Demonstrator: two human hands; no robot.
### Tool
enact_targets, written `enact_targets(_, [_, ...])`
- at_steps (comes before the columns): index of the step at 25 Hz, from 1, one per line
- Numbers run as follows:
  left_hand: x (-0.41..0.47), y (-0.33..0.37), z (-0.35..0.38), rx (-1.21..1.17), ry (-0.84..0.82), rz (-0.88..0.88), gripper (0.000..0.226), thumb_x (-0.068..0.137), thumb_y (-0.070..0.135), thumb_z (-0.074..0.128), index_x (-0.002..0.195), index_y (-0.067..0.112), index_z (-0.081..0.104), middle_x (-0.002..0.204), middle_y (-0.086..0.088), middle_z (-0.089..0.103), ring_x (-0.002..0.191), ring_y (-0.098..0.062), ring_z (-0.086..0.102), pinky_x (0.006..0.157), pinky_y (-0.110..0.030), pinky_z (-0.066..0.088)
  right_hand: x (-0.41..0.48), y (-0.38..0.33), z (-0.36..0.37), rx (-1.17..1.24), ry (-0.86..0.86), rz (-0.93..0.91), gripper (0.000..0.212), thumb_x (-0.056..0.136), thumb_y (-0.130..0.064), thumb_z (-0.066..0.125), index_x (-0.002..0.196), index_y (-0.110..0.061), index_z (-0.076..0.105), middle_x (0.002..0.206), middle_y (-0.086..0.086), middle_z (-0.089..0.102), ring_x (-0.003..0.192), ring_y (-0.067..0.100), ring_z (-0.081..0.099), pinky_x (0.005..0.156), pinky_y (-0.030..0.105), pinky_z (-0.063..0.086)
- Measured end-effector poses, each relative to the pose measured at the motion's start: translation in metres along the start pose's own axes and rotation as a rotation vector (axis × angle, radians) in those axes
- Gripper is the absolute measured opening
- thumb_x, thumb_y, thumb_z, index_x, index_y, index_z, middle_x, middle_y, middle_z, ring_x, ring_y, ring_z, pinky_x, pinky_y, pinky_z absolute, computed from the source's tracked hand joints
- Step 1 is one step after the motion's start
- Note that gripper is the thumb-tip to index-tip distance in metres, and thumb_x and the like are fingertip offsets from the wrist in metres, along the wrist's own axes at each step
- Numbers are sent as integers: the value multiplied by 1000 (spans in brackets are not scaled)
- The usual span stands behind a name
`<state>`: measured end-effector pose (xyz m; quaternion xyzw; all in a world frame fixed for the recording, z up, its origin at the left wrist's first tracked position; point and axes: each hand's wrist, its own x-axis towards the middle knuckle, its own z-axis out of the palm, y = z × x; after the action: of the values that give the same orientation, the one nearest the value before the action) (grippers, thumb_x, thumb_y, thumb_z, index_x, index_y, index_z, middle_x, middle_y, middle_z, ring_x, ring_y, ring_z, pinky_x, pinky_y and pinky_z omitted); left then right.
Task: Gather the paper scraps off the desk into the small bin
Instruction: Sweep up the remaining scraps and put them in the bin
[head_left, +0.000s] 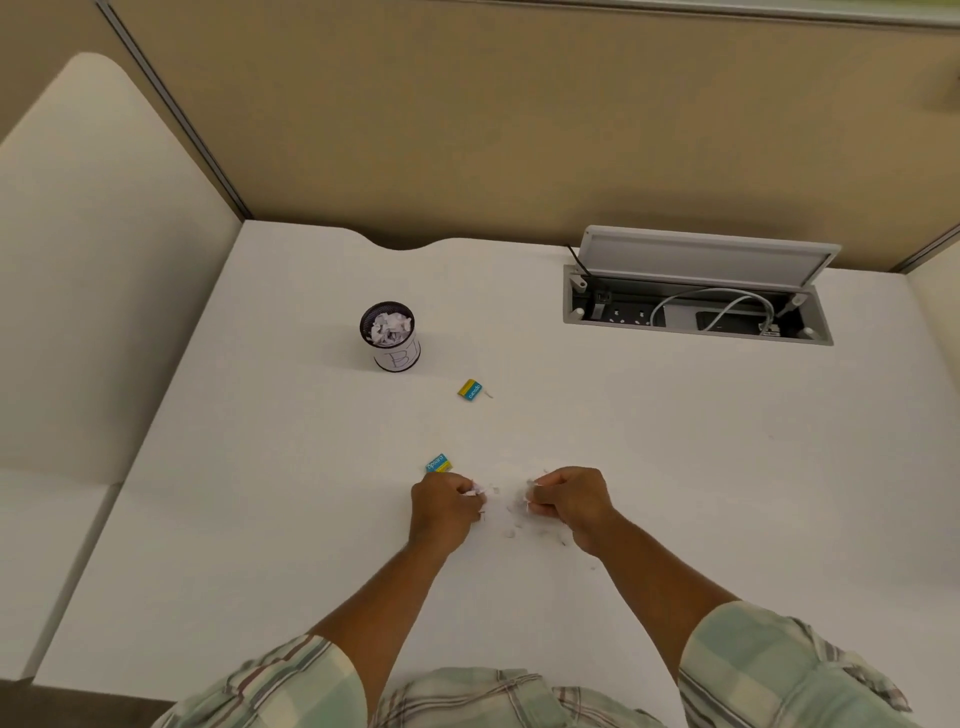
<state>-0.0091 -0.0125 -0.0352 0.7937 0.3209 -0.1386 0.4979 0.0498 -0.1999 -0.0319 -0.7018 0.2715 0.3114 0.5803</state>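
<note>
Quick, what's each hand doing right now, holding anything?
Left hand: closed on small white paper scraps.
Right hand: closed on white scraps too.

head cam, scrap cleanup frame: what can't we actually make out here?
- Scraps inside the left hand and right hand: curled fingers hide how much each holds.
- Loose paper scraps between the hands: white on the white desk, too small to count.
- Small bin: fill depth hidden by the top scraps; its handwritten label is partly turned away.
- Blue-yellow boxes: print too small.
</note>
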Motion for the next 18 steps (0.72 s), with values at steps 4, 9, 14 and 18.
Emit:
enact_targets(4, [14,19,-43,-146,51,-16,9,78,11,82,71,9,77,77,-7,77,62,-20,76,47,-11,47,-9,-33,29,245,-64,12,19,74,14,80,90,15,69,85,22,73,71,28,74,65,29,63])
enact_targets(9, [55,57,-106,-185,169,16,6,79,12,82,77,9,77,72,-6,76,52,-8,72,44,-10,46,-5,-103,90,280,-117,-108,14,75,16,78,81,7,69,85,21,74,73,27,75,67,30,64])
enact_targets(14, [106,92,-159,-190,284,83,20,74,10,82,70,-5,71,67,-19,71,57,-19,74,50,-27,56,12,-178,155,54,-74,-284,13,75,7,82,84,7,72,83,22,75,73,32,76,80,41,64])
enact_targets(18, [143,105,-184,-164,332,85,13,75,10,82,66,5,74,66,-9,74,63,-24,76,62,-38,63,33,-215,200,-323,52,-445,9,74,0,81,74,-7,76,80,11,77,78,28,76,78,38,65])
